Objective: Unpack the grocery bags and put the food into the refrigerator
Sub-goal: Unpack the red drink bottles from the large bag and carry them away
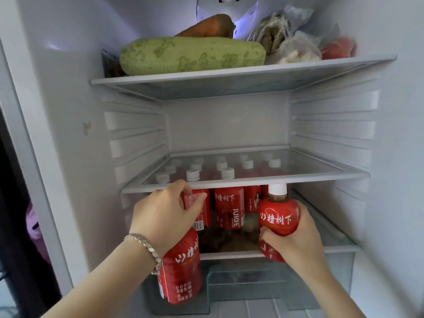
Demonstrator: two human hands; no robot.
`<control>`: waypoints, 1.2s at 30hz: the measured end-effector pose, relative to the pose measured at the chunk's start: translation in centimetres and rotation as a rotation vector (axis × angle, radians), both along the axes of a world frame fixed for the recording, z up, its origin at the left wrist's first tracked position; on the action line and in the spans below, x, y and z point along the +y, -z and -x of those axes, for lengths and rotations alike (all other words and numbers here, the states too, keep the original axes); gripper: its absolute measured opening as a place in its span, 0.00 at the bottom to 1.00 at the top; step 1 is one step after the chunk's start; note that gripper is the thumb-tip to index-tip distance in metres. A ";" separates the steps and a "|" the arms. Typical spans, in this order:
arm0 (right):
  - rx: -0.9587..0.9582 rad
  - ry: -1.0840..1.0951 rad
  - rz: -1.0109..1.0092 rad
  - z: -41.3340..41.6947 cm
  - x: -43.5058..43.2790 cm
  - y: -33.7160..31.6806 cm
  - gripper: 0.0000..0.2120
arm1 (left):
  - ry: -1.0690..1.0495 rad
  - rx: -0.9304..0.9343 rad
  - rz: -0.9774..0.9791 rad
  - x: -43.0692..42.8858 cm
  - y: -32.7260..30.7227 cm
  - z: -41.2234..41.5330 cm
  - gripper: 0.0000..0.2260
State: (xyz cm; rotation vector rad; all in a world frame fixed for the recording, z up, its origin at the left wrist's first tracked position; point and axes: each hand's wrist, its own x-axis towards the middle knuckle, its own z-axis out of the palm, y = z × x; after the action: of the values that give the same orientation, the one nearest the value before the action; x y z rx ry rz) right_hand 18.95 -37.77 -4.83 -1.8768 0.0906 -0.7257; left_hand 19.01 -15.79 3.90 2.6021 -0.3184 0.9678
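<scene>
Several red juice bottles with white caps stand in rows on the refrigerator's lower shelf. My left hand reaches in at the shelf's front left, its fingers curled round one red bottle. A second red bottle hangs below that wrist, in front of the shelf edge; how it is held is hidden. My right hand grips a white-capped red bottle at the front right. Part of another red bottle shows under its fingers.
The glass middle shelf sits just above the bottle caps. The top shelf carries a long green squash, an orange root vegetable, plastic bags and a red tomato. A clear drawer lies below.
</scene>
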 end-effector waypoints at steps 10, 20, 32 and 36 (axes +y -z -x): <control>0.369 0.031 0.206 -6.4 0.7 -0.9 0.42 | 0.070 0.012 0.001 -1.8 1.1 0.1 0.08; 0.383 -0.436 0.545 -1.6 -1.3 -4.5 0.28 | 0.153 0.016 0.096 -4.9 1.9 0.4 0.06; -0.107 -0.467 -0.186 2.8 1.2 -2.6 0.39 | 0.424 0.047 0.135 -8.1 -2.5 1.2 0.20; -0.272 -0.108 -0.304 2.7 -0.9 -2.6 0.34 | 0.432 0.072 -0.036 -8.1 0.9 0.4 0.12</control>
State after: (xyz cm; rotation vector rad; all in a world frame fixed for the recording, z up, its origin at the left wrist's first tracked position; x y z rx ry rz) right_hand 16.22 -38.63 -2.27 -1.4701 -0.0709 -0.8359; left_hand 18.56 -23.85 3.04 2.4395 -0.8417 0.7187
